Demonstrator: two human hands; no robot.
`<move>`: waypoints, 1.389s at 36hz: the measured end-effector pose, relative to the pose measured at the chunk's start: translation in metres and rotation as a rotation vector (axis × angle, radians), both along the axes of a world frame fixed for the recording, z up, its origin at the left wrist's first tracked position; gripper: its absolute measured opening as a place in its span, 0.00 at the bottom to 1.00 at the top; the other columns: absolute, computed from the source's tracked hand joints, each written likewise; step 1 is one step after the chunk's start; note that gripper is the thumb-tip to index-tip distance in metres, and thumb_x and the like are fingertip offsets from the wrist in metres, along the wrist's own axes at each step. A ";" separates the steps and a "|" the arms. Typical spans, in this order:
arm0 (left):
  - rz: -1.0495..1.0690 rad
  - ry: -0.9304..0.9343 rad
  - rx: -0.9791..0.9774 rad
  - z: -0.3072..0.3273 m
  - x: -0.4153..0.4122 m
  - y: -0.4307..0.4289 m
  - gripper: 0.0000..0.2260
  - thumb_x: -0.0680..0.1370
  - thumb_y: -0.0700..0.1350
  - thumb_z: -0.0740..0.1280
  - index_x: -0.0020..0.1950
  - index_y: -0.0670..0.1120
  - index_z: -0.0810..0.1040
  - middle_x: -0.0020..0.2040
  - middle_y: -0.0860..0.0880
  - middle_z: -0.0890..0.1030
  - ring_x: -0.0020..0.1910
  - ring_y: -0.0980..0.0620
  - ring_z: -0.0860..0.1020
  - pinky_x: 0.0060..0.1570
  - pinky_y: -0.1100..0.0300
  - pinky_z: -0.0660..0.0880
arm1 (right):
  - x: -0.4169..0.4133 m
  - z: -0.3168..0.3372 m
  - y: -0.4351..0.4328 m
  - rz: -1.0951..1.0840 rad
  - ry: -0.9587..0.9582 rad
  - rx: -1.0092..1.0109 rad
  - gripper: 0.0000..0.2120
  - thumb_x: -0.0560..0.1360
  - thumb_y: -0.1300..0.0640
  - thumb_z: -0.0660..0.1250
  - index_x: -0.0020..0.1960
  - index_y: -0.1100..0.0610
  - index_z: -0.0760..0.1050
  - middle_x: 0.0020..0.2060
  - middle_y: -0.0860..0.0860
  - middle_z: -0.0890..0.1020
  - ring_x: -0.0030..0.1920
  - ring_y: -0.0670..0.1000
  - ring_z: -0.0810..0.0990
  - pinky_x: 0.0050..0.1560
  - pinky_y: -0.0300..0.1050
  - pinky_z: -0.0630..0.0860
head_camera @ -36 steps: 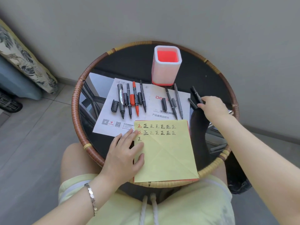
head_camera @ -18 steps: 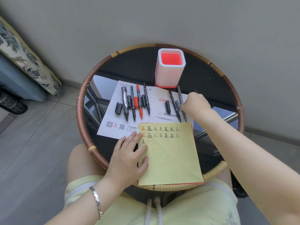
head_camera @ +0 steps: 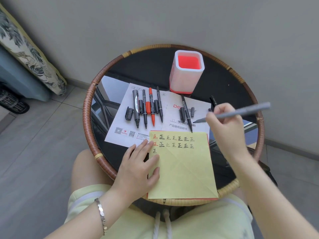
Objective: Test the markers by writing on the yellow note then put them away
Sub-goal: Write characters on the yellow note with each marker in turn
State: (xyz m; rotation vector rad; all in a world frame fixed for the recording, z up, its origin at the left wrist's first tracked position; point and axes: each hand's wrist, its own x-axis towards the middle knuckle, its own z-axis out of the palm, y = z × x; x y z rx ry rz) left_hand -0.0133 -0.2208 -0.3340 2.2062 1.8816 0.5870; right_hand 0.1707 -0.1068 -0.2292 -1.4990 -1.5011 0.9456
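Yellow square paper note (head_camera: 184,171), creased along its diagonals, lies at the near edge of a round black glass-topped table with a woven rattan rim (head_camera: 87,107), its upper rows filled with small written characters, two in red and the rest in black. The person's left hand (head_camera: 138,169) lies flat on the note's left edge, fingers loosely spread, a silver link bracelet (head_camera: 101,213) on the wrist. The right hand (head_camera: 224,125) is raised above the table's right side, pinching a slim grey uncapped marker (head_camera: 241,112) whose dark tip points left toward a white printed instruction sheet (head_camera: 120,121) and whose tail angles up to the right. On that sheet, beyond the note, four uncapped markers lie side by side, tips toward the person: a thick black marker (head_camera: 136,107), a thin black marker (head_camera: 144,109), an orange-red marker (head_camera: 151,107) and another thin black pen (head_camera: 159,104), with loose caps beside them. A further black fineliner (head_camera: 186,112) lies to their right, near the raised hand. A white square pen holder with a red inside (head_camera: 187,73) stands upright behind the sheet.
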 end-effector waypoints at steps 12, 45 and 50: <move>-0.005 0.019 0.000 0.000 0.000 0.000 0.12 0.71 0.49 0.62 0.46 0.45 0.80 0.61 0.41 0.78 0.64 0.43 0.74 0.63 0.49 0.63 | -0.052 -0.060 -0.061 -0.061 0.356 -0.169 0.08 0.74 0.57 0.66 0.38 0.60 0.76 0.28 0.50 0.81 0.28 0.46 0.79 0.29 0.36 0.75; -0.025 0.038 -0.056 0.002 0.000 0.000 0.16 0.72 0.48 0.60 0.56 0.51 0.81 0.63 0.39 0.76 0.65 0.41 0.72 0.63 0.46 0.63 | -0.068 -0.100 -0.057 -0.170 0.050 0.016 0.22 0.72 0.62 0.67 0.23 0.52 0.63 0.20 0.41 0.73 0.25 0.42 0.71 0.31 0.32 0.66; -0.026 0.041 -0.042 0.001 -0.001 -0.001 0.15 0.72 0.48 0.60 0.54 0.52 0.81 0.62 0.39 0.76 0.65 0.41 0.73 0.63 0.47 0.63 | -0.068 -0.101 -0.056 -0.218 0.052 0.018 0.22 0.72 0.63 0.66 0.24 0.52 0.62 0.19 0.42 0.72 0.25 0.43 0.70 0.30 0.32 0.65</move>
